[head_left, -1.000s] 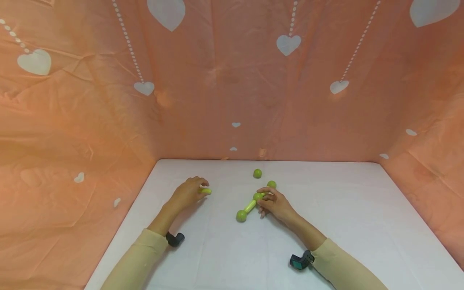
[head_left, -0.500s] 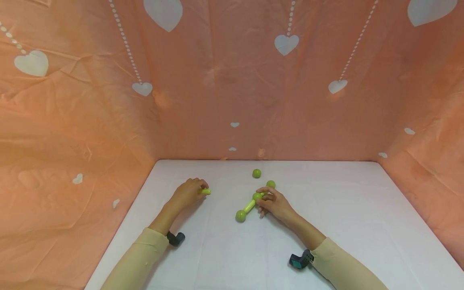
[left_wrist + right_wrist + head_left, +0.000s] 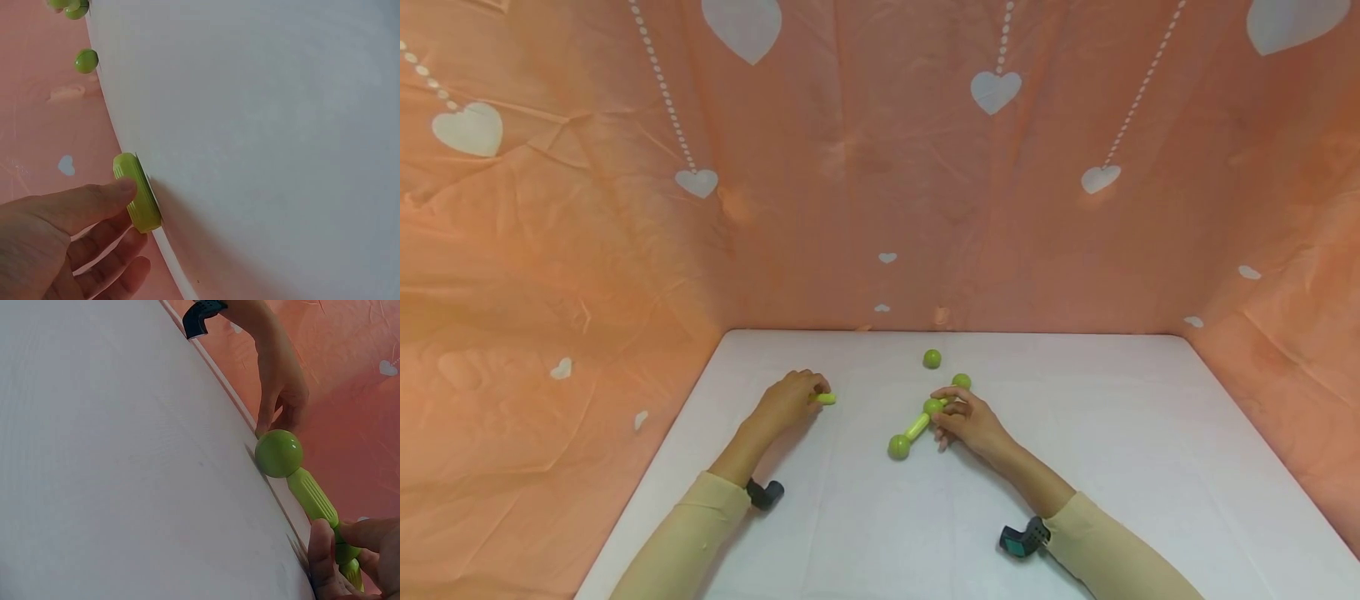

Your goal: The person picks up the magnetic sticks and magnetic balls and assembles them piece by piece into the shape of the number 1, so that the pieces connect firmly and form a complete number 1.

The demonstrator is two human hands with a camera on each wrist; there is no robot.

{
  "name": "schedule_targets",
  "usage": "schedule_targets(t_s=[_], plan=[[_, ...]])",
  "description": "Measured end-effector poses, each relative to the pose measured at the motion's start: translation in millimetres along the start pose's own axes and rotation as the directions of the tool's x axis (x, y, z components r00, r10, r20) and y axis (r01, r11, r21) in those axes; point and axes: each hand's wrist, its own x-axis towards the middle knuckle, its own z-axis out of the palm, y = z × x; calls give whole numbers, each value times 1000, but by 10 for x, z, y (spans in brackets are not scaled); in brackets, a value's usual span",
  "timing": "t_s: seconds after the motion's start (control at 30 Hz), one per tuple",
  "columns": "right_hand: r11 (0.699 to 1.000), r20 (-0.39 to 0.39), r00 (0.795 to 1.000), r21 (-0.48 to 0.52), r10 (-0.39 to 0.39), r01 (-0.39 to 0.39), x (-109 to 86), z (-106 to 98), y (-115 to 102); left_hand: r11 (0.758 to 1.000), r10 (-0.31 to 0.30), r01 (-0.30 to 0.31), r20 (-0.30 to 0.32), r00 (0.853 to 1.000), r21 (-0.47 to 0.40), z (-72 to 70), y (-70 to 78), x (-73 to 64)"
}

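Note:
My left hand point(image 3: 790, 398) pinches a short ribbed lime-green rod point(image 3: 139, 194) between thumb and fingers, low over the left part of the table. To its right lies a joined chain of green balls and ribbed rods, slanting from the near ball point(image 3: 898, 447) along a rod point(image 3: 314, 497) to a middle ball point(image 3: 932, 407) and on to a far ball point(image 3: 962, 381). My right hand point(image 3: 972, 423) grips the chain at the middle ball, its fingers partly covering the rod beyond. A loose green ball point(image 3: 932, 358) sits just behind the chain.
Everything lies on a white table point(image 3: 1075, 433). An orange cloth point(image 3: 850, 208) with white hearts walls off its back and sides. Dark wrist-worn devices show at the left cuff point(image 3: 765, 495) and the right cuff point(image 3: 1024, 539).
The rod in my left hand has dipped and turned slightly, with the fingers shifting a little around it. My right hand and the chain have stayed in place.

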Motion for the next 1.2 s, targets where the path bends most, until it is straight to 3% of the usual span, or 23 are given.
schedule_targets(t_s=[0.67, 0.9, 1.2], plan=[[1000, -25, 1000, -22, 4, -5, -17, 18, -12, 1000, -18, 18, 14, 1000, 6, -3, 19, -34], [998, -26, 999, -65, -24, 22, -24, 14, -4, 1000, -19, 19, 10, 1000, -1, -1, 37, -53], [990, -67, 997, -138, -28, 18, -33, 33, -16, 998, -49, 50, 52, 997, -23, 4, 66, -71]])
